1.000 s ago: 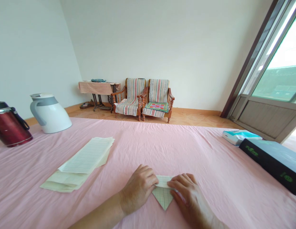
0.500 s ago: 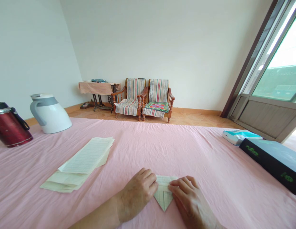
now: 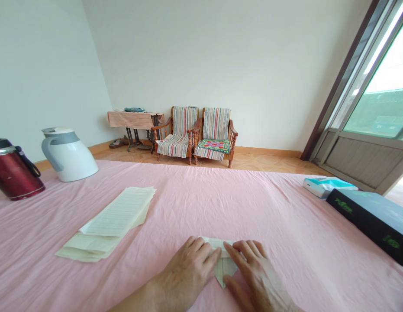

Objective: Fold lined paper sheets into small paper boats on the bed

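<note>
both bare hands are on a folded sheet of ruled paper (image 3: pixel 224 265), which lies at the near side of the pink cloth (image 3: pixel 195 195), a little right of the middle. its far end is a broad, straight band, and its near end narrows to a point. the left hand (image 3: pixel 186 273) covers the paper's left side, fingers bent and thumb resting on top; the right hand (image 3: pixel 258 271) covers the right side, index fingertip on the band and thumb by the near tip (i cannot tell whether either hand grips the paper or only presses it).

to the left lies a loose stack of lined sheets (image 3: pixel 110 221), its edges uneven. farther left stand a white jug (image 3: pixel 76 158) with a grey handle and a red flask (image 3: pixel 16 173) with a dark strap. at the right, a black box (image 3: pixel 360 216) with green print sits just beside a white and turquoise pack (image 3: pixel 327 186). at the far wall are 2 wooden armchairs (image 3: pixel 233 127) under striped covers (image 3: pixel 185 125).
</note>
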### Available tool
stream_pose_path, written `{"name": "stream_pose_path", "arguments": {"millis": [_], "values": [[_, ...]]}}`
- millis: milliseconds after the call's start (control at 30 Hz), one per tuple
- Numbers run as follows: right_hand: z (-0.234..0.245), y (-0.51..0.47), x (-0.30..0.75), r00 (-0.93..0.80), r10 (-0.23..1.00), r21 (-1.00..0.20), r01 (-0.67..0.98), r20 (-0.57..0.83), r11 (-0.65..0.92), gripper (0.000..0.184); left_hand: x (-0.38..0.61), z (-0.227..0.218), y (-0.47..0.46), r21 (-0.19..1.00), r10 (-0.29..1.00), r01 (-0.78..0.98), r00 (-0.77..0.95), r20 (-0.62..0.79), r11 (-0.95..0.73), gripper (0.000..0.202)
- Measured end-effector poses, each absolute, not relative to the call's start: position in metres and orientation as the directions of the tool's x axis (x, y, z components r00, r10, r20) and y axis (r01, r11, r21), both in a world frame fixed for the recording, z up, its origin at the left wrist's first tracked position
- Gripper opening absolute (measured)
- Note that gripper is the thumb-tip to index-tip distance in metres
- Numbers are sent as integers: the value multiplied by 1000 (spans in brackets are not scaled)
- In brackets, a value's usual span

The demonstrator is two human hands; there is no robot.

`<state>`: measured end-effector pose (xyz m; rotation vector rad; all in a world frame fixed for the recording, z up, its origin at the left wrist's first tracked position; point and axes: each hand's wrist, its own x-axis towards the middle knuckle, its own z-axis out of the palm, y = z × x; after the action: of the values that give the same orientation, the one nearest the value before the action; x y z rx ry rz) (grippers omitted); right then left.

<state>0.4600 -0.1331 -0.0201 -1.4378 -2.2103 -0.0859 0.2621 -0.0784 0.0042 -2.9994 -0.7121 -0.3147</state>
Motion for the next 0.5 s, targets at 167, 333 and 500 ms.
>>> {"name": "stream_pose_path", "arguments": {"millis": [167,333,500], "values": [[-23,-131,461,-345,863,-198,878,369,436,50,264,5,-79,14,461,468,865,199,-884,22],[-26,-132,462,-335,859,-234,865,387,444,41,264,5,-80,-3,454,464,868,202,-886,22],[-22,-133,459,-315,855,-265,856,413,443,34,264,0,-79,3,449,460,866,221,-888,21]]}}
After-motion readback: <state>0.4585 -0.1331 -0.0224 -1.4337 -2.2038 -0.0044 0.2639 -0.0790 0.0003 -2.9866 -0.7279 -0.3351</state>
